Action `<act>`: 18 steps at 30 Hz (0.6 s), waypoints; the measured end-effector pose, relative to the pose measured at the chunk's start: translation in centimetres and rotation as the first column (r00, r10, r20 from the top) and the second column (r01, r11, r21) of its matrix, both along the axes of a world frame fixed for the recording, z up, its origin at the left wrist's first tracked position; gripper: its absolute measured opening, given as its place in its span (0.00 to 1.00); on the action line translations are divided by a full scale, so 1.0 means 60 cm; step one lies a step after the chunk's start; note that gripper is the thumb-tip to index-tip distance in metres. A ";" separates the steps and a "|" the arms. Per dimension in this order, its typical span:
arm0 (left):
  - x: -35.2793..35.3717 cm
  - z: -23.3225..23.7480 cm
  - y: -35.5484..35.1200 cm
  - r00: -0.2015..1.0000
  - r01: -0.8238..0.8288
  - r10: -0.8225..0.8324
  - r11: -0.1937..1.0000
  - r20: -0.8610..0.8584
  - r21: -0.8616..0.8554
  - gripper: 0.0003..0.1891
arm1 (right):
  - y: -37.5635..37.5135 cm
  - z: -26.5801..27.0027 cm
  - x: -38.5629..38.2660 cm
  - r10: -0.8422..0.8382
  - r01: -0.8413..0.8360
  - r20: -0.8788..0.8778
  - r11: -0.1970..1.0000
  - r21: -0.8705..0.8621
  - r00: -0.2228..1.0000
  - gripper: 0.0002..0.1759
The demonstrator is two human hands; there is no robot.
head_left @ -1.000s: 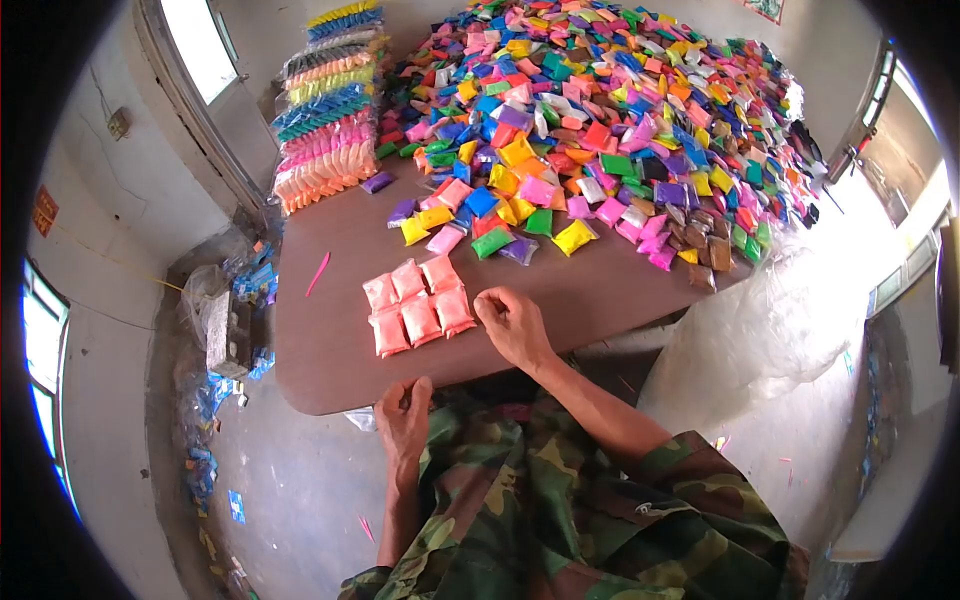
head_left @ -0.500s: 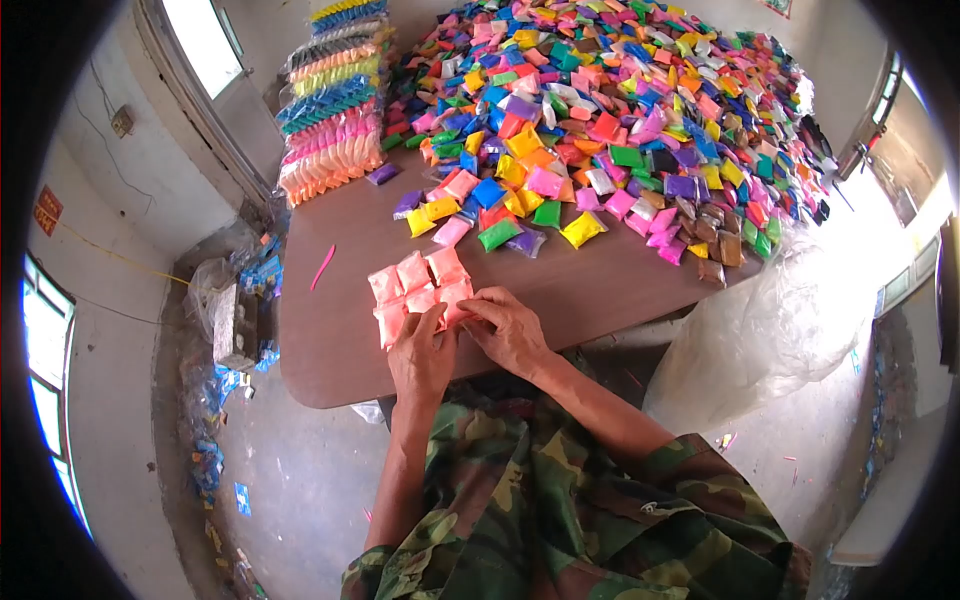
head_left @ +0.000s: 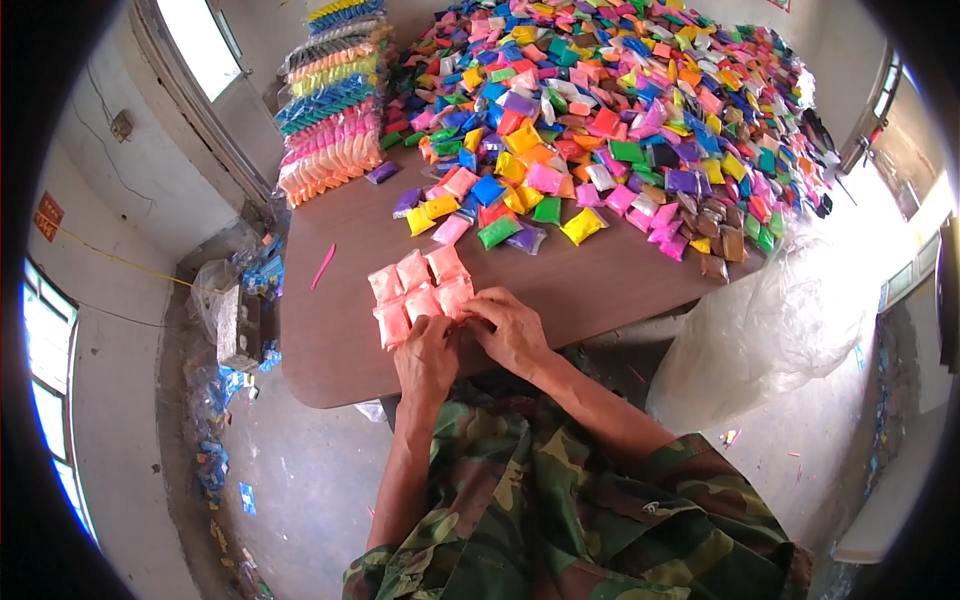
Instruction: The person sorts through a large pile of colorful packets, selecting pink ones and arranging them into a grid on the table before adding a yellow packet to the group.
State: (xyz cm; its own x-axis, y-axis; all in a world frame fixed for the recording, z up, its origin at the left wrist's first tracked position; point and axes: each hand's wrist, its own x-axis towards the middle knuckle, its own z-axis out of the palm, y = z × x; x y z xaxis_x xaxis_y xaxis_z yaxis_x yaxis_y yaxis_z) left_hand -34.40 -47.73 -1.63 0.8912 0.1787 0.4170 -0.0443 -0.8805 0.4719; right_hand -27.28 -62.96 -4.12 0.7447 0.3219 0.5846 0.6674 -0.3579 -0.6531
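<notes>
A block of several salmon-pink packets [head_left: 418, 285], joined in two rows, lies on the brown table near its front edge. The packets look soft and puffy in clear plastic. At the block's near right corner, my right hand [head_left: 510, 330] pinches the edge of one packet between thumb and fingers. My left hand [head_left: 428, 352] is closed right beside it, its curled fingers on the near edge of the block. The two hands almost meet, and their fingertips partly hide that corner.
A large heap of packets in many colours [head_left: 600, 110] covers the table's far side. Stacked rows of packets [head_left: 333, 110] stand at the back left. A thin pink strip [head_left: 323, 267] lies on the table [head_left: 335, 350]. At right hangs a big clear plastic bag [head_left: 765, 330].
My left hand has drawn its fingers in from the pink packets toward the near edge and closed more tightly. My right hand stays at the same corner.
</notes>
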 end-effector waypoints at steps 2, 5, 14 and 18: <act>-0.015 -0.001 -0.002 0.999 0.042 -0.042 0.999 -0.030 -0.022 0.06 | -0.002 0.000 0.001 0.005 -0.005 -0.014 1.000 0.001 1.000 0.14; -0.054 0.008 -0.010 0.997 0.067 -0.073 0.988 -0.040 -0.143 0.05 | -0.001 -0.006 0.001 0.015 -0.014 -0.060 1.000 0.019 0.998 0.13; -0.100 0.003 0.022 0.999 -0.040 0.045 0.976 0.017 -0.216 0.05 | 0.002 -0.011 0.004 0.020 -0.017 -0.038 0.998 0.062 0.999 0.13; -0.147 -0.012 0.125 0.974 -0.222 0.228 0.945 -0.003 -0.239 0.15 | 0.001 -0.007 -0.002 -0.060 0.058 0.035 0.996 0.070 0.998 0.11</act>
